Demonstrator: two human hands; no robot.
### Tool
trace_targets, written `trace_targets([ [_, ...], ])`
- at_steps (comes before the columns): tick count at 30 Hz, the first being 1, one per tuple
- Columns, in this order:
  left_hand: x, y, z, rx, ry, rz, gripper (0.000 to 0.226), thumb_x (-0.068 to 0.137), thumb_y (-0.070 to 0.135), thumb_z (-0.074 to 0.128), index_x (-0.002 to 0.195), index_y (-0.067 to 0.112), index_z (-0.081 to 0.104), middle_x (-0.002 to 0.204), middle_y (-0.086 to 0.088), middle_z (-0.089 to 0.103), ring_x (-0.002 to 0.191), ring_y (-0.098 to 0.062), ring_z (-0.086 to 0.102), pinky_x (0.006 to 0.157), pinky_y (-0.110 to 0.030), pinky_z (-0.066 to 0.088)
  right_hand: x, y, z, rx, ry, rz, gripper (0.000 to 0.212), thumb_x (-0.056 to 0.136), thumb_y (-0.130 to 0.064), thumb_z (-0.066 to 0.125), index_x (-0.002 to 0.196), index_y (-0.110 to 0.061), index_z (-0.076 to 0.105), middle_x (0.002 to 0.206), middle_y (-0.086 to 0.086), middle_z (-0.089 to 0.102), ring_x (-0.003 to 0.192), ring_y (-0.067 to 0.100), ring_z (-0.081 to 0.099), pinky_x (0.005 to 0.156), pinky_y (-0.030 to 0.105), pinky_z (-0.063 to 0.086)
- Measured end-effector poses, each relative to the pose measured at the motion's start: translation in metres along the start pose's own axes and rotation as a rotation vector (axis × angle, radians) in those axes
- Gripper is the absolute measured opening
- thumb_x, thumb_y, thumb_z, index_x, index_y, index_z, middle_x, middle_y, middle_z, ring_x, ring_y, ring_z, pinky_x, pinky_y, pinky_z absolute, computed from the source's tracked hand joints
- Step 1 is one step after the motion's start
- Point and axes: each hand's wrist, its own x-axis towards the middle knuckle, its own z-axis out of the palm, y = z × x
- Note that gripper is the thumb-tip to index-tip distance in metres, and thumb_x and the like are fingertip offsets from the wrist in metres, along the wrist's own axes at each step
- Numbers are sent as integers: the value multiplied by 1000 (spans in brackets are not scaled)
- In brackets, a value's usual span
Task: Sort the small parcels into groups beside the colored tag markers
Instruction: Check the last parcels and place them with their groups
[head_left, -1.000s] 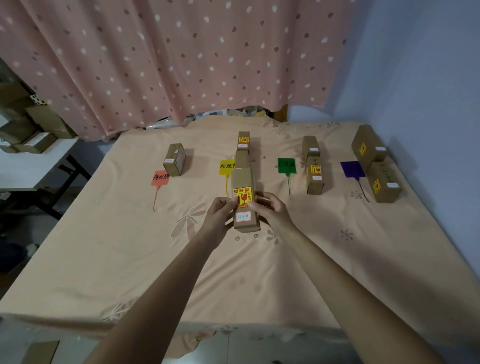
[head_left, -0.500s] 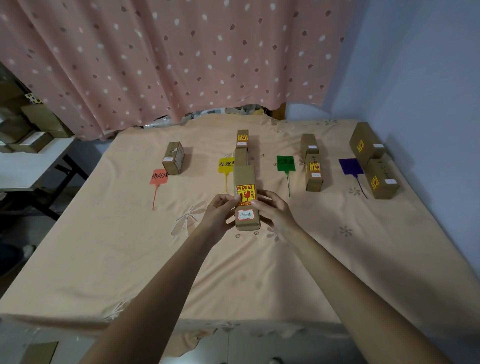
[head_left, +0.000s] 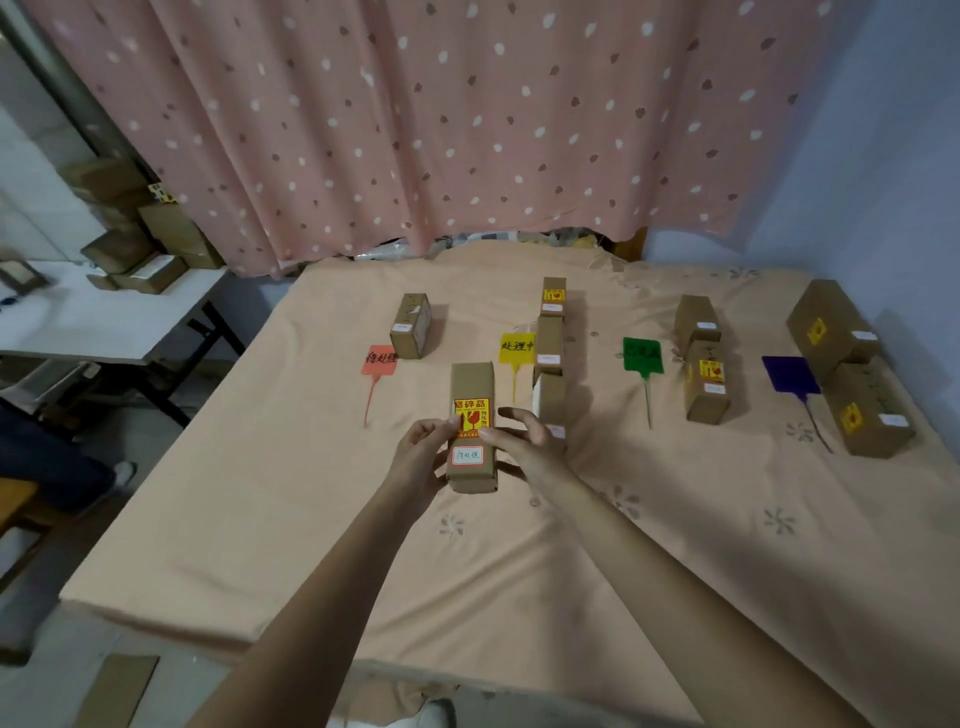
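Fingers (head_left: 435, 432) of the left hand (head_left: 418, 460) and right hand (head_left: 524, 449) pinch the long sides of 1 parcel (head_left: 471, 395), label up for reading; it hangs over the tabletop (head_left: 260, 519) just right of the red tag (head_left: 379, 359), likely its group, where 1 box (head_left: 411, 332) waits

The brown parcel (head_left: 471, 415) bears a yellow-and-red sticker and a red-edged white label. Left of the yellow tag (head_left: 517, 345) lies a coral tag (head_left: 379, 359); to its right lie a green tag (head_left: 643, 355) and a purple tag (head_left: 789, 374). The peach surface (head_left: 311, 519) has faint flower prints. The pink curtain (head_left: 467, 130) has white and brown spots.
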Motion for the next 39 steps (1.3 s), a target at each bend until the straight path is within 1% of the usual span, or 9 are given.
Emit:
trace_targets([
  [7,67,27,-86,32,14,5,27,89,26,65,104,10,50,97,-9,66,85,-22,62,67,-32,48,75,14,86,-37,12,55,46,84,-23,73,125,-21,53,115,6,70,105,22,68,88,34,54],
  [13,154,54,-145,129,-58,-3,27,92,19,62,112,2,54,93,-7,69,79,-16,67,67,-27,52,165,32,149,9,167,105,42,85,-16,72,124,-15,57,113,8,71,102,28,70,91,43,56],
  [17,208,53,-173,164,-56,-45,30,90,24,65,111,4,60,107,-16,71,90,-23,69,76,-35,53,211,45,178,-60,294,85,32,86,-22,72,115,-17,61,111,6,71,94,20,71,87,38,58],
  [20,236,44,-183,177,-54,-85,23,89,24,65,106,9,63,109,-17,71,92,-26,69,82,-41,54,236,59,186,-110,364,124,34,84,-27,74,115,-18,63,107,1,72,90,17,71,78,33,59],
  [23,263,36,-189,203,-42,-120,18,92,21,62,106,10,64,102,-9,71,83,-18,69,68,-28,53,265,76,187,-221,412,166,32,74,-40,75,104,-32,66,105,-5,74,95,16,71,88,41,58],
  [25,278,31,-189,216,-24,-118,19,93,19,61,108,8,64,96,-4,70,79,-13,67,62,-21,50,281,83,186,-246,422,159,22,80,-32,73,100,-34,64,104,-5,73,96,15,70,92,40,56],
  [29,304,21,-188,204,3,-138,22,94,18,60,111,5,62,100,-6,67,80,-15,66,64,-24,50,307,90,182,-295,409,166,21,84,-28,70,101,-35,61,103,-7,70,99,15,68,92,37,54],
  [33,321,16,-188,201,10,-135,21,95,16,58,113,6,60,97,-4,67,77,-14,66,56,-20,50,321,95,178,-288,407,145,22,85,-25,70,103,-34,60,106,-7,70,96,12,67,91,32,54],
  [39,328,20,-186,169,10,-145,23,95,16,58,115,7,59,96,1,67,82,-14,68,59,-19,53,334,95,174,-297,391,151,20,86,-24,70,96,-37,59,99,-11,68,95,15,68,89,33,55],
])
